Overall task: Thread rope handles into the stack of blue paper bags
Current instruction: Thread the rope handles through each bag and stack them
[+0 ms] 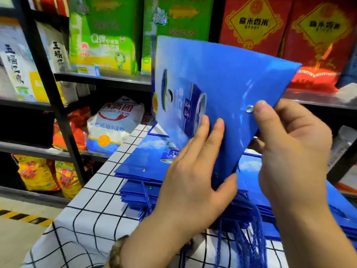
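Both hands hold one flat blue paper bag [222,74] lifted above the stack of bags [146,165] on the checked bench [92,209]. The left hand [195,171] pinches its low near corner; the right hand [289,147] pinches the eyeleted edge (thumb just beside the metal eyelet [249,108]). That edge slants up to the right, and the bag's length runs away toward the shelves. Blue rope handles [241,242] hang below.
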A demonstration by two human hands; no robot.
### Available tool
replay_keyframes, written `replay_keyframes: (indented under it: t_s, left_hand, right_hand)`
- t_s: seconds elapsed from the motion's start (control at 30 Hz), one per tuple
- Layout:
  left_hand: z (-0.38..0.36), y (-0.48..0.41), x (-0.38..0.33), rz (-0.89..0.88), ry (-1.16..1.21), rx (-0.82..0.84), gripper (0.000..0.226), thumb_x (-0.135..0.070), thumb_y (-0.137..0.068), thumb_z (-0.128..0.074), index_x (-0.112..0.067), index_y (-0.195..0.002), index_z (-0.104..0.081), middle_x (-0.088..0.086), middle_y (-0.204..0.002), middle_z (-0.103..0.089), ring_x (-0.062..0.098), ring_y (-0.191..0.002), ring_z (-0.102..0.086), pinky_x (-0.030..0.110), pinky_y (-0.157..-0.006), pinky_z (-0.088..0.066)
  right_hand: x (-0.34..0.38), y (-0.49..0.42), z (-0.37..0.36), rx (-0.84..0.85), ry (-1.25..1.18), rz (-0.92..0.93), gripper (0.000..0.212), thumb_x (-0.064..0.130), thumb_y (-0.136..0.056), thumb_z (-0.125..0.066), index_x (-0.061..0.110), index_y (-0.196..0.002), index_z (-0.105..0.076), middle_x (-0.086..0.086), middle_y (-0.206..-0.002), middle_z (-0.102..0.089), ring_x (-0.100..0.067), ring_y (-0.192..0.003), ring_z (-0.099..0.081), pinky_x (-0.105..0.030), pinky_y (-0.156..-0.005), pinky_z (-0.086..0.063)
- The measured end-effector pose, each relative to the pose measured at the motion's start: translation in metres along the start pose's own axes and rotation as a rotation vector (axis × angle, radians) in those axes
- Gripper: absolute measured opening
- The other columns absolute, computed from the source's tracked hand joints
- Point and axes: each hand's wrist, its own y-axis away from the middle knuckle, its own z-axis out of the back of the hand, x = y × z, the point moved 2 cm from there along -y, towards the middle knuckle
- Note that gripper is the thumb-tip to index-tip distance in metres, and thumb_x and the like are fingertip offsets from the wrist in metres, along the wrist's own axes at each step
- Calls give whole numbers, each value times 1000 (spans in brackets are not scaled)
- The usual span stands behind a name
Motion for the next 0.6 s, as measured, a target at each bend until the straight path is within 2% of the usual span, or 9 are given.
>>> replay_keyframes:
  t_s: [0.07, 0.17, 0.27, 0.33, 0.43, 0.53, 0.6]
  left_hand:
    - [6, -7, -1, -92, -24, -46, 64, -32, -76, -54, -15, -137, -41, 8, -143, -41, 18, -130, -42, 25, -107, -29]
    - [18, -14, 5, -198, -116, -26, 51, -33, -79, -54, -14, -127, -55, 8, -135, -51, 25, -124, -50, 34, -105, -36]
    - [23, -10, 23, -272, -222, 176, 50, -42, -82, -51, -18, -126, -56, 5, -134, -53, 25, -122, -52, 44, -97, -45]
    - [20, 0, 35, -251, -240, 332, 51, -47, -84, -47, -22, -127, -55, 3, -135, -52, 21, -121, -52, 46, -93, -48]
    - [16, 13, 44, -161, -217, 467, 50, -50, -81, -46, -28, -124, -58, -3, -133, -53, 16, -121, -53, 41, -95, -47]
    - [18, 12, 49, 5, -117, 596, 58, -60, -73, -36, -41, -124, -54, -22, -136, -44, -7, -127, -36, 18, -108, -30]
    - [20, 12, 55, 16, -78, 658, 59, -63, -70, -33, -46, -122, -54, -30, -133, -43, -19, -125, -24, 7, -105, -23]
  right_hand:
    - [-2, -2, 9, -30, -117, -78, 12, 13, -85, -55, 15, -79, -66, 4, -76, -71, -18, -73, -65, -35, -64, -57]
    - [-12, 5, 17, -35, -188, -201, 17, 4, -91, -48, 14, -99, -59, 3, -85, -70, -22, -77, -67, -34, -56, -57]
    - [-29, 22, 23, -44, -211, -322, 26, 2, -91, -45, 14, -111, -56, 1, -93, -71, -17, -75, -70, -31, -54, -57]
    - [-41, 37, 27, -56, -209, -419, 29, 1, -90, -46, 13, -115, -55, -4, -100, -71, -19, -77, -71, -29, -53, -56]
    - [-53, 53, 34, -56, -132, -538, 24, 3, -88, -51, 15, -108, -58, -4, -93, -72, -19, -71, -71, -25, -50, -55]
    - [-53, 61, 48, -4, 38, -644, 7, 12, -84, -59, 8, -90, -60, -8, -66, -70, -19, -50, -66, -22, -39, -49]
    - [-51, 61, 60, 43, 231, -671, 22, 21, -81, -63, 5, -68, -55, -10, -46, -60, -20, -37, -56, -23, -34, -42]
